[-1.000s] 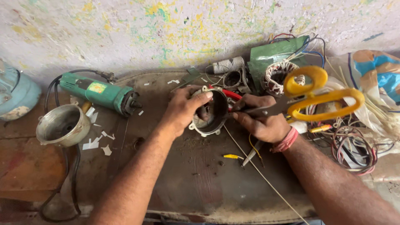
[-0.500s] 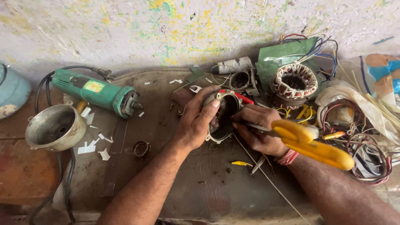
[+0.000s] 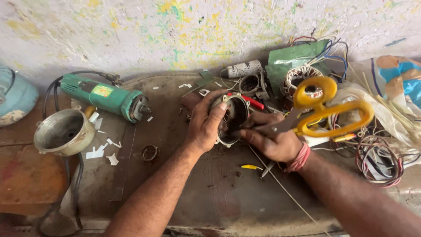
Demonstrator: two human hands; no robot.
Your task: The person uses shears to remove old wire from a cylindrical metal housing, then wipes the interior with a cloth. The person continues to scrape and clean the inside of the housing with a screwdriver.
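Note:
My left hand [image 3: 205,125] grips a round metal motor housing [image 3: 234,115], tilted so its dark hollow faces my right hand. My right hand [image 3: 271,139] holds yellow-handled scissors [image 3: 326,110] by the blades, with the tips pointed into the housing's opening and the handles sticking out to the right. A red thread band sits on my right wrist. A red-handled tool [image 3: 252,102] lies just behind the housing.
A green angle grinder [image 3: 107,97] with its cord lies at the left, next to a grey metal cup-shaped casing [image 3: 63,131]. A copper-wound stator [image 3: 302,79], a thread spool [image 3: 243,69], tangled wires [image 3: 379,156] and white paper scraps [image 3: 101,151] lie around. A small ring [image 3: 150,152] rests near my left forearm.
The scissors' handles have swung up and to the right while the blades stayed at the housing. My left hand keeps its grip. The view has shifted slightly.

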